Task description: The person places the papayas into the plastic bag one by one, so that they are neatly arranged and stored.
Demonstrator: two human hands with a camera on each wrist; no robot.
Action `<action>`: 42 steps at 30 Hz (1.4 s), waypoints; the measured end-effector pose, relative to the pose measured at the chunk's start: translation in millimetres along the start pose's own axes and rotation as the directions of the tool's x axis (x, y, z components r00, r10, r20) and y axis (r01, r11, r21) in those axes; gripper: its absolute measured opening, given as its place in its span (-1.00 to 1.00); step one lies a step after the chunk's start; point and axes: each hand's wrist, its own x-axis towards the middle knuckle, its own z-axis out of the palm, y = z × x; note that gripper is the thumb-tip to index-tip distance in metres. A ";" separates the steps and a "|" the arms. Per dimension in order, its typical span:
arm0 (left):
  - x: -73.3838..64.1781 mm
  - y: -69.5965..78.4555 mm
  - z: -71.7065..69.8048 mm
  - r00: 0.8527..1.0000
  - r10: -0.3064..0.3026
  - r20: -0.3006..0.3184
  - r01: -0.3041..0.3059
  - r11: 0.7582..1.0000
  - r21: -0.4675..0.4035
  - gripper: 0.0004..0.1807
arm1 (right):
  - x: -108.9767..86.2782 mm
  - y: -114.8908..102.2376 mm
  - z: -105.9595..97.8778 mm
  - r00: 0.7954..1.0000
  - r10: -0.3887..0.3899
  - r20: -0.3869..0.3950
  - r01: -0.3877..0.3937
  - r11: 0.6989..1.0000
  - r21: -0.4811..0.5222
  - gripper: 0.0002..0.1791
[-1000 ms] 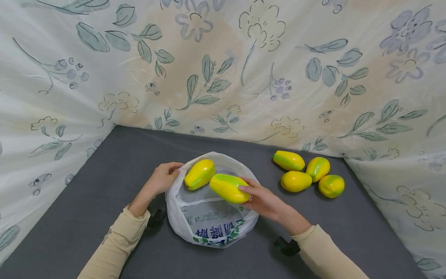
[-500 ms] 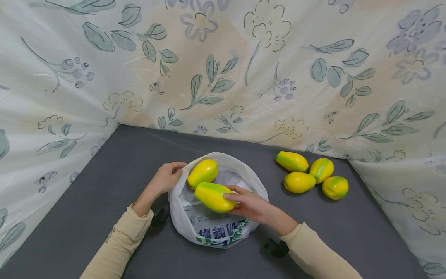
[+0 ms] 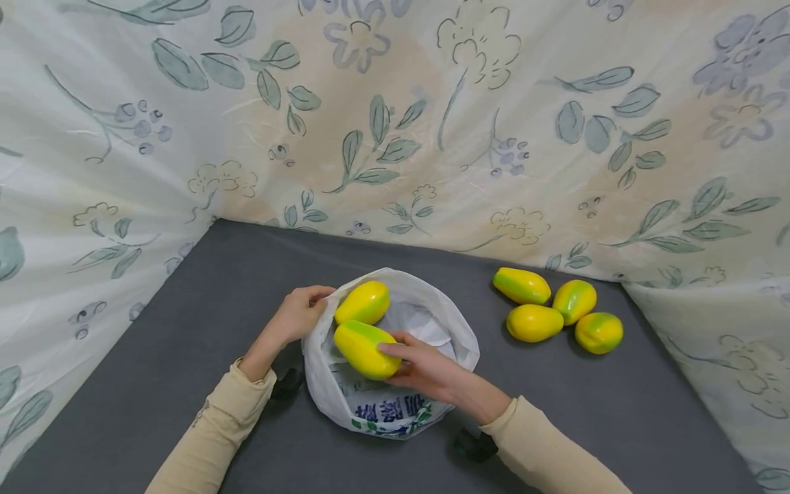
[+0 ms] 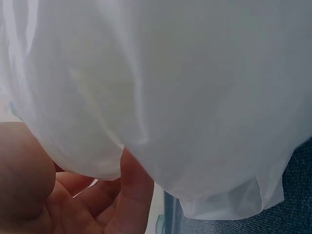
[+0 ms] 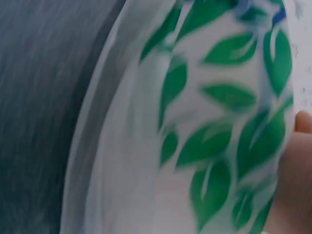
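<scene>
In the head view a white plastic bag (image 3: 444,309) stands with its mouth wide, printed with leaves and blue characters inside. My left hand (image 3: 296,315) pinches its left rim; in the left wrist view the thumb and fingers (image 4: 134,190) meet at the bag's edge. My right hand (image 3: 426,370) holds a yellow-green papaya (image 3: 364,348) within the bag's mouth, thumb on top and fingers round its right end. Another papaya (image 3: 364,302) lies in the bag just behind it. In the right wrist view the leaf-printed bag wall (image 5: 219,122) covers most of my hand.
Several more papayas (image 3: 535,322) lie grouped on the dark grey tabletop (image 3: 247,267), right of the bag. A floral curtain (image 3: 395,123) closes off the back and both sides. Dark wrist devices (image 3: 475,444) sit under the sleeves.
My right hand has carried its papaya leftward and lower into the bag, close to the other one. My left hand keeps its grip on the rim. The head view has shifted slightly.
</scene>
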 end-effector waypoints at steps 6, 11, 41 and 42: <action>0.6 0.6 -0.2 1.000 -0.001 0.003 0.001 1.000 -0.008 -0.64 | 3.9 5.2 12.4 0.998 -0.013 -0.062 0.012 1.000 -0.019 -0.30; 0.2 0.3 0.9 1.000 -0.011 0.007 0.012 1.000 -0.010 -0.64 | 8.4 9.8 18.1 0.996 -0.017 -0.092 0.013 0.999 -0.040 -0.30; -1.1 -0.1 4.2 1.000 -0.003 0.003 0.003 1.000 -0.002 -0.64 | 4.7 10.2 16.1 0.999 0.001 -0.033 -0.006 0.985 -0.172 -0.38; -1.2 0.1 4.0 1.000 -0.002 0.003 0.002 1.000 0.000 -0.64 | 4.0 9.6 15.2 0.999 -0.003 -0.038 -0.004 0.985 -0.173 -0.39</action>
